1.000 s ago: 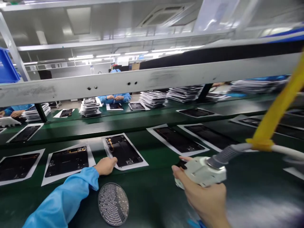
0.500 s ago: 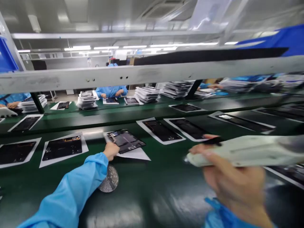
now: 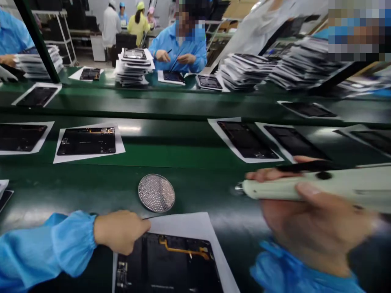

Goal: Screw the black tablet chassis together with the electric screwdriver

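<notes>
My left hand, in a blue sleeve, pinches the upper left edge of an opened tablet together with the white paper sheet under it. The tablet is black, with an orange ribbon cable along its top; its lower part runs out of view. My right hand, slightly blurred, is wrapped round a pale green electric screwdriver. The tool's tip points left, apart from the tablet. A round dimpled metal screw tray lies on the green bench, just beyond the paper.
More opened tablets, such as one at left and one at right, lie on papers along the green line. Across it stand paper-layered stacks. A co-worker in blue works there with thin tools.
My left hand has drawn the tablet and its paper off the line, toward me onto the near bench. The view has tipped downward. My right hand still holds the electric screwdriver.
</notes>
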Action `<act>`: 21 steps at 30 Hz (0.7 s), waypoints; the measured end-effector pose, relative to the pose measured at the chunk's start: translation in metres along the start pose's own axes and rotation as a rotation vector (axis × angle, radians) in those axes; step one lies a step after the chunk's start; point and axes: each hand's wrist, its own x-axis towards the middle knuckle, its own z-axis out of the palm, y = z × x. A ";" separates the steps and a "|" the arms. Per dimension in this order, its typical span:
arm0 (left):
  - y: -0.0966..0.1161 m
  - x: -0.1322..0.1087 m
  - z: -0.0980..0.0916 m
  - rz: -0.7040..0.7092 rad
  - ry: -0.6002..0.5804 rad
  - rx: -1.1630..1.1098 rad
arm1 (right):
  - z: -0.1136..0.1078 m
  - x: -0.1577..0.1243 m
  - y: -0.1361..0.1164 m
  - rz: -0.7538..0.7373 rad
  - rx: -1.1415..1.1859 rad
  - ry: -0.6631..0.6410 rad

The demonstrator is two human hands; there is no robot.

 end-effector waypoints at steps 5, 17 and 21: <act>-0.004 0.008 0.036 0.020 0.441 0.383 | 0.060 -0.043 0.035 0.171 0.127 -0.369; -0.003 0.045 0.062 0.151 0.765 0.358 | 0.055 -0.050 0.067 0.162 0.068 -0.396; 0.001 0.050 0.058 0.143 0.778 0.358 | 0.051 -0.046 0.070 0.148 0.046 -0.430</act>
